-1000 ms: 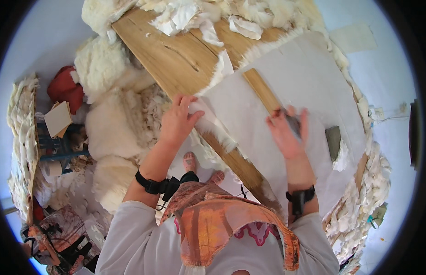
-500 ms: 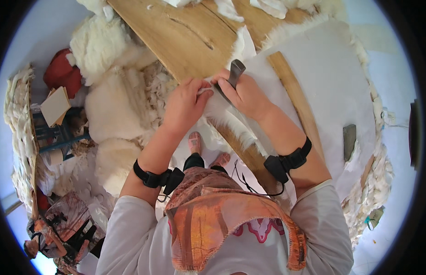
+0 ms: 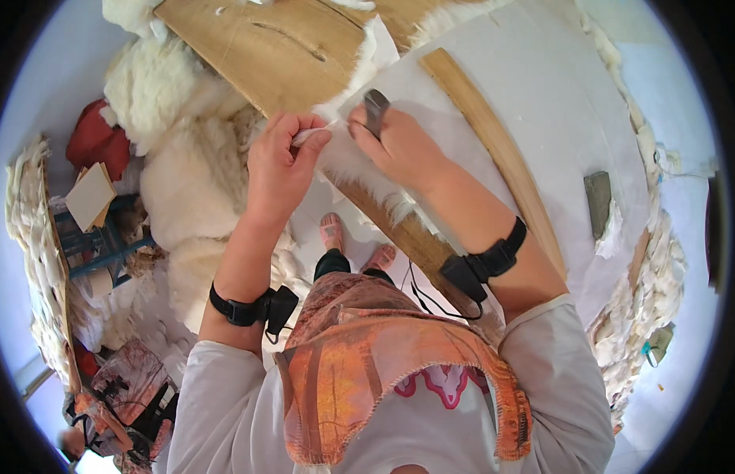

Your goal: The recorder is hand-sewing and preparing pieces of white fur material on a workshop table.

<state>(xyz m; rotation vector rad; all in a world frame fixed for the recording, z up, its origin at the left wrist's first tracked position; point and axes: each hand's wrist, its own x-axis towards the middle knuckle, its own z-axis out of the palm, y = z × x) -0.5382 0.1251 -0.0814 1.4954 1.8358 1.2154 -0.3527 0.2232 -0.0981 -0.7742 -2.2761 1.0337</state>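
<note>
A white sheet of hide (image 3: 541,118), fur showing along its edges, lies on the wooden table (image 3: 257,55). My left hand (image 3: 284,162) pinches a narrow white edge piece of it near the table's front. Just to its right, my right hand (image 3: 399,146) grips a dark curved tool (image 3: 375,107) against the hide near that edge; the tool's working end is hidden. A long wooden strip (image 3: 494,142) lies on the hide to the right of my hands. A grey block (image 3: 598,201) lies farther right, beside white scraps.
Piles of fluffy cream fleece (image 3: 186,197) stand left of the table. Farther left are a red bundle (image 3: 99,142), cream boards (image 3: 89,197) and a blue stand (image 3: 99,253). Another person (image 3: 87,423) is at the lower left. My feet (image 3: 332,233) show below the table's edge.
My right hand has moved from beside the wooden strip leftward and up to the hide's edge with the dark tool. My left hand has shifted upward and closed on the edge piece.
</note>
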